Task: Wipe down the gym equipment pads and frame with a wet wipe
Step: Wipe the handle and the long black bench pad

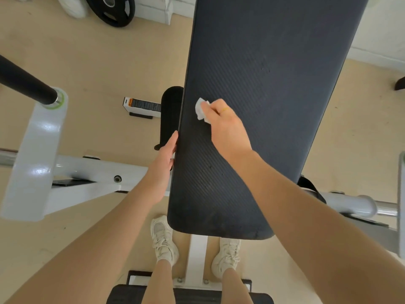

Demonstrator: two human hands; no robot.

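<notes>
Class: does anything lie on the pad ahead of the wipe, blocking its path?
Nothing visible does. The right hand presses the wet wipe on the pad, whose surface beyond it shows bare.

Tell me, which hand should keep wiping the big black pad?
The right hand, most likely. It holds the white wet wipe against the black bench pad. The left hand has no wipe; its straight fingers rest along the pad's left edge, seemingly steadying it.

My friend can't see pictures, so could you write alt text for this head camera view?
Seen from above, a person's right hand presses a crumpled white wet wipe against a dark padded bench pad, while the left hand rests flat along the pad's left edge. A white frame and weight plate lie alongside.
</notes>
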